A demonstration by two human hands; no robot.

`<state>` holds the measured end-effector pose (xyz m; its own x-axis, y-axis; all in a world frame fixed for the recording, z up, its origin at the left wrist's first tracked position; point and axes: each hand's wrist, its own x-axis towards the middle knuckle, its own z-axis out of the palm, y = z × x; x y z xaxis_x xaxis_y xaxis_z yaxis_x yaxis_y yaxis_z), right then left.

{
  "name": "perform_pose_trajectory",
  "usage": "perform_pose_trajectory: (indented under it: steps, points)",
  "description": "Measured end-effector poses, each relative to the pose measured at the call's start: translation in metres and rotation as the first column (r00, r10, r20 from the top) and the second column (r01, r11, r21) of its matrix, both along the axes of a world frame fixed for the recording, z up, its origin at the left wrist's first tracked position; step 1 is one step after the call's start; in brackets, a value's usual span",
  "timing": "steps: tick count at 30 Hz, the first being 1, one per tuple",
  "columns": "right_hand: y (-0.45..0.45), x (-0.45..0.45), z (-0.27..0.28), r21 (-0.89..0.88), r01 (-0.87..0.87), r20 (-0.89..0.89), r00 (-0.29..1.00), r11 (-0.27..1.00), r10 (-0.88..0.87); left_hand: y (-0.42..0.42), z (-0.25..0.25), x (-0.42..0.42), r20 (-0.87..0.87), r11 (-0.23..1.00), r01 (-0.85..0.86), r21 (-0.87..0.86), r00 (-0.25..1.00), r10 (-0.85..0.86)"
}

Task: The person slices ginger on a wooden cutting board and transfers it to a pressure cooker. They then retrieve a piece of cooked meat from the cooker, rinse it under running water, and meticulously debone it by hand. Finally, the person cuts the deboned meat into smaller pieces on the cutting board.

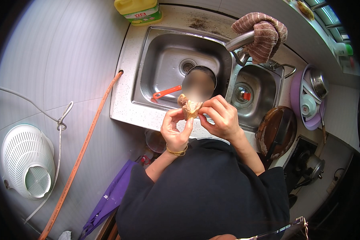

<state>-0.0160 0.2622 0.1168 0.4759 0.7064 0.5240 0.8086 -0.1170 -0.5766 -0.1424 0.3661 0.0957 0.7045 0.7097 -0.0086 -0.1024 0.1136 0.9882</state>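
Above the front rim of the steel sink (pixel 137 90), a yellowish-brown, irregular piece of food (pixel 192 108), perhaps meat, is held up. My left hand (pixel 176 127) grips it from below and the left, between thumb and fingers. At its right edge my right hand (pixel 220 117) pinches it with the fingertips. Just beyond, a round pan (pixel 201 81) with an orange-red handle (pixel 168 91) sits in the larger basin. Its contents are blurred. The drain (pixel 187 66) shows behind the pan.
A towel (pixel 262 36) drapes the faucet (pixel 241 40). The smaller basin (pixel 258 90) is at the right. Beyond it are a cleaver (pixel 281 127) on a round wooden chopping board (pixel 262 129) and a purple basin of dishes (pixel 297 90). A yellow jug (pixel 141 12) stands back left; an orange hose (pixel 84 147) runs left.
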Motion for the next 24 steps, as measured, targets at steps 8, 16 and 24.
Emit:
perform_pose_trajectory:
  steps: [8, 16, 24]
  points:
    - [0.000, 0.001, -0.001, -0.010, -0.006, 0.008, 1.000, 1.000, 0.006, 0.000, 0.000, 0.001, -0.011, 1.000, 0.014, 0.002, 1.000, -0.014]
    - [0.001, -0.001, -0.005, -0.008, 0.005, -0.042, 0.999, 1.000, -0.006, -0.002, 0.002, 0.004, -0.009, 1.000, 0.012, 0.010, 1.000, -0.012]
    - [-0.010, 0.012, -0.007, 0.046, 0.138, -0.166, 0.978, 0.989, -0.129, 0.001, -0.001, 0.000, -0.002, 0.997, 0.022, -0.078, 1.000, -0.022]
